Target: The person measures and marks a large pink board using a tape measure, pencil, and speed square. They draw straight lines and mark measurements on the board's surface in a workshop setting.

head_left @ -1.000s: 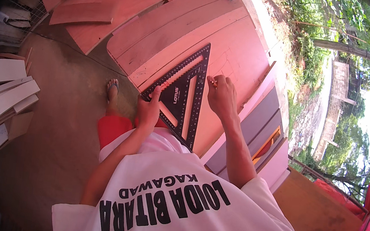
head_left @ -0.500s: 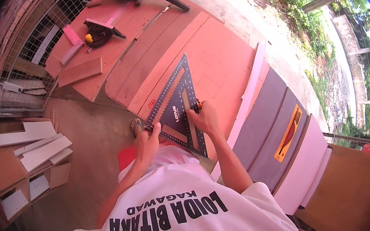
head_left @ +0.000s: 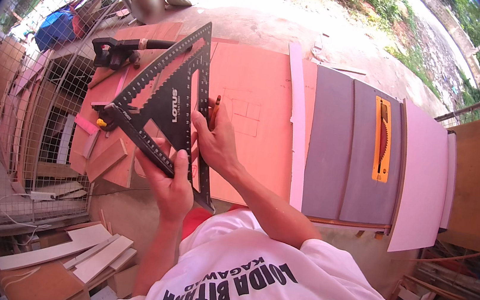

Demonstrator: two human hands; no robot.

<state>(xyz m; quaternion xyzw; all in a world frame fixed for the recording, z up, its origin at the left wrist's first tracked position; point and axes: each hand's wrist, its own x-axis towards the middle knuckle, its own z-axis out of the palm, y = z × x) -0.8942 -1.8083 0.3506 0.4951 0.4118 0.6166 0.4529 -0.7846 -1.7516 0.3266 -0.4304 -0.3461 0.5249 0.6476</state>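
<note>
A black triangular rafter square (head_left: 165,96) with cut-out slots and notched edges is raised above the reddish wooden boards (head_left: 254,179). My left hand (head_left: 170,192) grips its lower edge, thumb on top and fingers underneath. At its right side, my right hand (head_left: 219,147) closes on the edge and also has a short pencil (head_left: 215,113) sticking up between the fingers. Thin rectangular lines (head_left: 244,114) are drawn on the board just right of that hand. Part of the board lies hidden behind the square.
Right of the boards is a grey saw table (head_left: 329,143) with a blade in a yellow insert (head_left: 377,167). A pale strip (head_left: 296,139) lies between them. A black blower (head_left: 107,56) and a wood block (head_left: 107,159) rest at left. White offcuts (head_left: 81,247) are piled below.
Both hands have lifted the square up off the boards and turned it, moving it to the left. My view has shifted, showing more ground at the far side.
</note>
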